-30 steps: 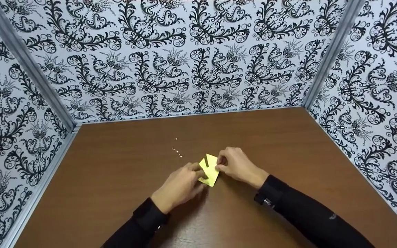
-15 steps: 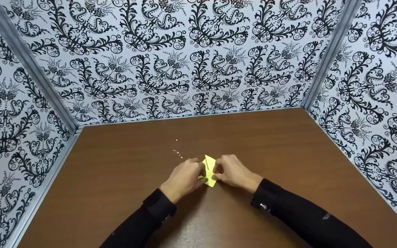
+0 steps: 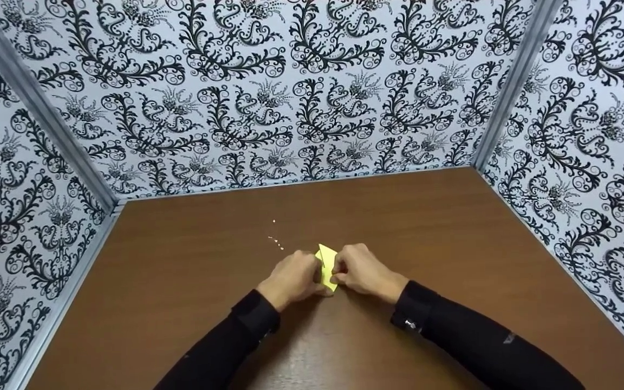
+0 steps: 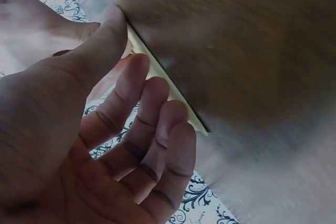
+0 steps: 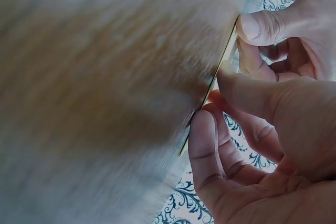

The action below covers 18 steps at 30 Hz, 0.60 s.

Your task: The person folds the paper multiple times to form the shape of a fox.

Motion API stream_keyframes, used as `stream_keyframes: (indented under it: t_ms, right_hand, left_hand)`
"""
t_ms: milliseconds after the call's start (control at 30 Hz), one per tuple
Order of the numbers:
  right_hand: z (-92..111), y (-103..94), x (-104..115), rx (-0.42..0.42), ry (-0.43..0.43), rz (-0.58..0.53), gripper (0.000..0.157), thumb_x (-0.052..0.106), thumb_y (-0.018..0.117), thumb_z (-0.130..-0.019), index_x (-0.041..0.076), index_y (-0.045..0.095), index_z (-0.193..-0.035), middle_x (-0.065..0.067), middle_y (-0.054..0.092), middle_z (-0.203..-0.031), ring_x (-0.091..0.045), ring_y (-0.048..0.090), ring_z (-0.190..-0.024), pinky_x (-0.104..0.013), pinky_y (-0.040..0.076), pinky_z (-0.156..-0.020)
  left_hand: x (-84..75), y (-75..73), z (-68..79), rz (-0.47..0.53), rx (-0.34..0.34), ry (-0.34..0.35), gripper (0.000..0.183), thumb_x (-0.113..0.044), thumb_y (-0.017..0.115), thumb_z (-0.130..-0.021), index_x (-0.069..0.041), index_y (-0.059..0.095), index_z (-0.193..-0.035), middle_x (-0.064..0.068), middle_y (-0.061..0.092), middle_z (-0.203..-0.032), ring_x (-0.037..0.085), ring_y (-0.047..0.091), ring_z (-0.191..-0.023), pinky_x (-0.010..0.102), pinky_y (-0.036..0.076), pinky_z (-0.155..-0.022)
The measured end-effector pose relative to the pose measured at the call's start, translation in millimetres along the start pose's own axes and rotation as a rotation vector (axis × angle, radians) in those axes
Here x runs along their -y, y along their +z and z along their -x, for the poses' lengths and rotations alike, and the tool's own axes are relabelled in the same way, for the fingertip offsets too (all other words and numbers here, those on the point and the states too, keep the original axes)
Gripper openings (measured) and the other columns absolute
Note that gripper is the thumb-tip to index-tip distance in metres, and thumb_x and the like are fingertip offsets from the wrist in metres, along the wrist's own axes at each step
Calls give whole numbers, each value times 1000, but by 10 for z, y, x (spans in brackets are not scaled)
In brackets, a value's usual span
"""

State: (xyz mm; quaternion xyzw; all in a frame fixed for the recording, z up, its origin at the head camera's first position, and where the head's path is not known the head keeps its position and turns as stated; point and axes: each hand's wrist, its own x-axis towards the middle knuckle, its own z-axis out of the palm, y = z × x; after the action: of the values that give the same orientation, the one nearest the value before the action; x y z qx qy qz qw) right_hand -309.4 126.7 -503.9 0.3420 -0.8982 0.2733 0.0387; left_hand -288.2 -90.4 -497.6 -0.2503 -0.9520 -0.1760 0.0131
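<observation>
A small folded sheet of yellow paper [image 3: 328,265] lies on the brown table between both hands, with a pointed corner toward the back wall. A narrow slit shows near its upper left edge. My left hand [image 3: 294,275] holds the paper's left side, its thumb at the near corner; in the left wrist view the fingertips [image 4: 178,111] line up along the paper's edge [image 4: 163,77]. From the other side my right hand [image 3: 366,271] pinches the right edge between thumb and curled fingers. In the right wrist view the paper [image 5: 226,51] appears edge-on, largely hidden by the fingers.
Several tiny white specks [image 3: 276,241] lie on the table [image 3: 193,260] beyond the left hand. Patterned white-and-black walls [image 3: 247,108] with grey metal posts enclose the table at the back and both sides.
My left hand has moved right and turned over the paper's left part, curling its fingers there. My right hand has slid slightly toward me along the right edge. The slit now looks narrower.
</observation>
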Motion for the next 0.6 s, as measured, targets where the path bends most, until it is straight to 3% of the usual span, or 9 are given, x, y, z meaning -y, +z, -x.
stream_keyframes:
  t_ms: [233,600]
  right_hand:
    - [-17,4,24,17,13,30,10,6,96,-94,7,89,-86,-3,87,-86,-13,73,-77,-26,59,-69]
    - [-5,19,32,17,41,5,14,6,96,-94,8,89,-83,-2,86,-82,-12,73,-77,-27,59,-70]
  left_hand:
    - [134,-90,18,38,17,-3,39,-31,106,-87,-11,76,-72,-4,70,-71,8,52,-64,29,47,-60]
    - [502,-209,82,92,-8,-62,30,-26,104,-90,-11,85,-72,-1,79,-72,10,58,-64,32,52,-64]
